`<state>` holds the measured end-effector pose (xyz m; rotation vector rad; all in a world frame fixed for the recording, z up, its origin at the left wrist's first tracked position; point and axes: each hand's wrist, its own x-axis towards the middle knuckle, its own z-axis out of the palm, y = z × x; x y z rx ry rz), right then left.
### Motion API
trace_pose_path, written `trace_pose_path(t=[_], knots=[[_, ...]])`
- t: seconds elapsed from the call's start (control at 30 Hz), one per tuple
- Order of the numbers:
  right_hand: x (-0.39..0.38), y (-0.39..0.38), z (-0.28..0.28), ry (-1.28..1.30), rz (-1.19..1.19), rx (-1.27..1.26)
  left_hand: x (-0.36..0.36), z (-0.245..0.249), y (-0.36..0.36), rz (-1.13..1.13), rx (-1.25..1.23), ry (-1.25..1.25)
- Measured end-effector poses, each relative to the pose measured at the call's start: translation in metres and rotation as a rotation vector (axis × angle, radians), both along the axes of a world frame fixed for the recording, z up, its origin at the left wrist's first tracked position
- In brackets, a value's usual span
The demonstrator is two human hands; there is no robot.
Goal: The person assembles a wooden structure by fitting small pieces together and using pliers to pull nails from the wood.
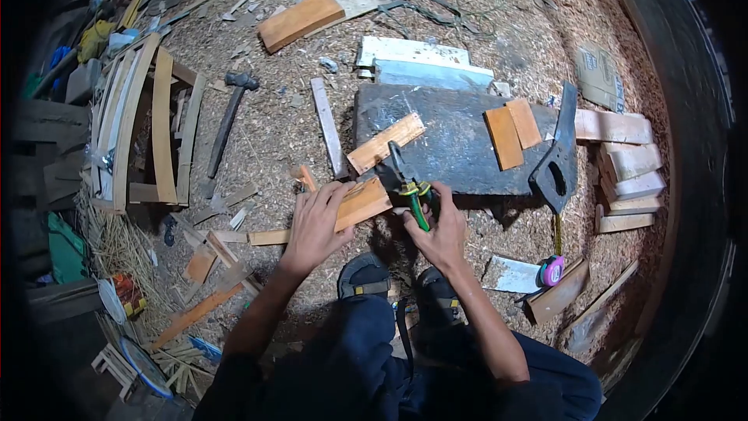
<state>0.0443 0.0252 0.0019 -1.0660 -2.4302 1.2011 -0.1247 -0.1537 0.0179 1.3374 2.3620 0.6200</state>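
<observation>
My left hand (319, 222) is closed on a short wooden board (363, 204), fingers over its top near the left end. My right hand (440, 230) grips a pair of pliers (416, 206) by green and yellow handles. Their dark jaws stand apart at the board's upper right corner. Just beyond lies another wooden piece (386, 143) with small marks or holes at its ends, resting on a dark, worn wooden slab (460, 164). Two short orange-brown blocks (505, 139) rest farther right on that slab.
A handsaw (555, 175) leans over the slab's right end. A pink tape measure (552, 270) lies below it. To the left are a hammer (226, 129) and a slatted wooden frame (162, 129). Stacked wood pieces (635, 175) sit at right; shavings cover the ground.
</observation>
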Motion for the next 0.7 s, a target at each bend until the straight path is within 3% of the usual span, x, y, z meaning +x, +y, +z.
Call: trace_pose_path(t=[0.5,0.67,0.7], knots=[[-0.029,-0.007,0.006,0.137,0.182,0.137,-0.041,-0.002,-0.013,-0.117,0.012,-0.132],[-0.032,-0.002,0.006,-0.114,0.261,0.094,-0.049,-0.005,-0.014,-0.175,0.008,-0.188],[-0.032,0.000,0.008,-0.068,0.229,0.051,-0.051,-0.005,-0.013,-0.171,0.011,-0.186]])
